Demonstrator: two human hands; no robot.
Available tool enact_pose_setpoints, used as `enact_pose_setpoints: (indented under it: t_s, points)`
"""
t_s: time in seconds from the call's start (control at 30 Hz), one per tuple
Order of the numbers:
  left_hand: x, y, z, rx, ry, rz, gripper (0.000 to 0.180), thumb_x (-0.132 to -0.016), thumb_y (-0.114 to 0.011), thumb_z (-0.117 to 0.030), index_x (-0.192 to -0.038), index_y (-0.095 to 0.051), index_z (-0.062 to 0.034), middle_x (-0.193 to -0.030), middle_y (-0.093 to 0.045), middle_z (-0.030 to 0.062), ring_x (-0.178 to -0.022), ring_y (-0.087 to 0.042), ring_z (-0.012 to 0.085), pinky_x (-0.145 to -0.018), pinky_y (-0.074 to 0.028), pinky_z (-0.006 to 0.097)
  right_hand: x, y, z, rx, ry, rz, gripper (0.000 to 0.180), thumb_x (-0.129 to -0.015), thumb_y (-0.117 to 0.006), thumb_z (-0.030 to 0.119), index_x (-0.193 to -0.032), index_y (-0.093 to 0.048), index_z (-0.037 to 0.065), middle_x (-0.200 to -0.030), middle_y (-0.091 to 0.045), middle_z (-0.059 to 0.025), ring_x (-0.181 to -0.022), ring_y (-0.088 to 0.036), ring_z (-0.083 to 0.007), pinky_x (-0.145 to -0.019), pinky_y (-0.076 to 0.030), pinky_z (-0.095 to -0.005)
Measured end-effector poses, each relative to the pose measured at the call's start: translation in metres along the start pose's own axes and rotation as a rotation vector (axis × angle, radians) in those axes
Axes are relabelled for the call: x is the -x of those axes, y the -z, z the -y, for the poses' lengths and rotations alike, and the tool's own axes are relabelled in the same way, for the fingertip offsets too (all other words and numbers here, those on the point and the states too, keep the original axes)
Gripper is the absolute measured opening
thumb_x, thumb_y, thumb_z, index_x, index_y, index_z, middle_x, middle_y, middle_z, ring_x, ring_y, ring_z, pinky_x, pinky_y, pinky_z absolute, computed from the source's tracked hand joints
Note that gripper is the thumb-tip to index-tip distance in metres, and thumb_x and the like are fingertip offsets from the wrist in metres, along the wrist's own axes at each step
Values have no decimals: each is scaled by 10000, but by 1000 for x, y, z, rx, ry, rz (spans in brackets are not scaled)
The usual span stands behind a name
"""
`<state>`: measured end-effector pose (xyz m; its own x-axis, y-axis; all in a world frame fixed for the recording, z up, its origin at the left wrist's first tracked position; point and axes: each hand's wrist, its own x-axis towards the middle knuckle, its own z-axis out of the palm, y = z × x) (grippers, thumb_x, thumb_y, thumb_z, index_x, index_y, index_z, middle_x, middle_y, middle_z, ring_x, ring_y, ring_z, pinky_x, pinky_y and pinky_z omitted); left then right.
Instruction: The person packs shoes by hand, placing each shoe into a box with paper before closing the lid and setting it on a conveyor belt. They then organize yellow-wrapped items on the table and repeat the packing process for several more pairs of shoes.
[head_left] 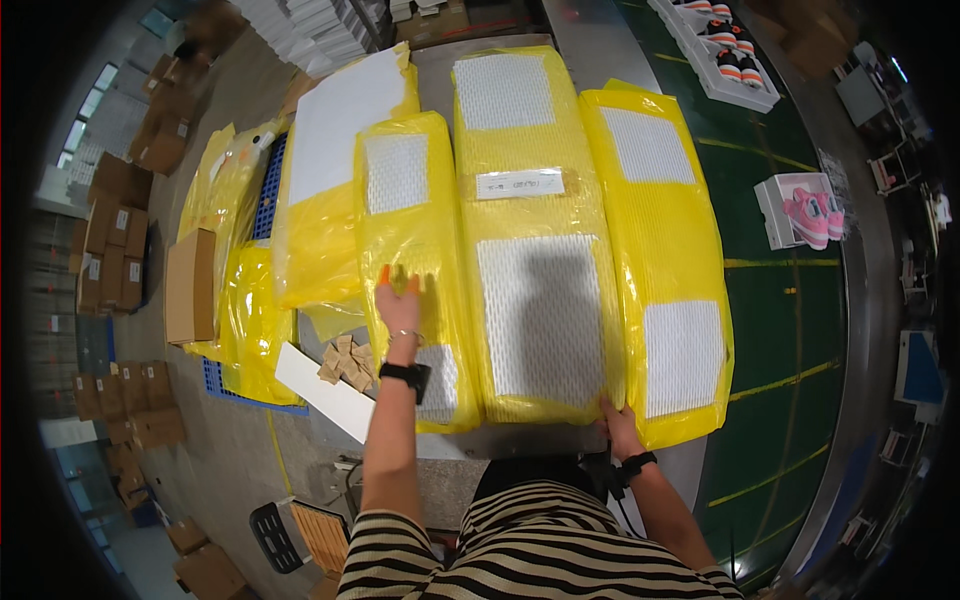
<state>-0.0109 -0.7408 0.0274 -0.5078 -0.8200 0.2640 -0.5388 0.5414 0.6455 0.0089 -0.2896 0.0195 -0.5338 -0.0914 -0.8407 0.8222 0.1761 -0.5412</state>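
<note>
Three long yellow plastic-wrapped bundles with white mesh patches lie side by side on a metal table (pixel 575 440). My left hand (pixel 398 303) rests flat, fingers spread, on top of the left bundle (pixel 410 250); the fingertips wear orange covers and the wrist carries a black watch. My right hand (pixel 618 425) grips the near bottom edge where the middle bundle (pixel 530 230) meets the right bundle (pixel 665 260). A white label sits across the middle bundle.
Another yellow bundle with a white sheet (pixel 335 170) lies at the left beside a blue crate (pixel 268 190) and a brown box (pixel 190 285). Small cardboard bits (pixel 345 362) and a white strip (pixel 325 392) lie near my left arm. Stacked cartons (pixel 110 250) stand far left.
</note>
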Motion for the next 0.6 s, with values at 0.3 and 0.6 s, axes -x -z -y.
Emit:
enact_pose_setpoints:
  t_s: [0.3, 0.6]
  points:
    - [-100, -45, 72, -43, 285, 142, 803, -805, -663, -447, -1430, -350, -52, -1239, -562, 248, -1130, -543, 404, -933, -444, 432, -9, 4, -3, 60, -66, -64, 350, -912, -599, 396, -1148, -567, 140, -972, -648, -4, -752, -618, -132, -596, -440, -281]
    - [-119, -66, 33, -236, 385, 421, 794, -754, -708, -365, -1451, -362, -207, -1306, -500, 146, -1171, -512, 354, -967, -418, 452, -6, 3, 9, 147, -76, -104, 462, -894, -607, 453, -1176, -542, 92, -1021, -628, -39, -837, -644, -192, -666, -486, -326]
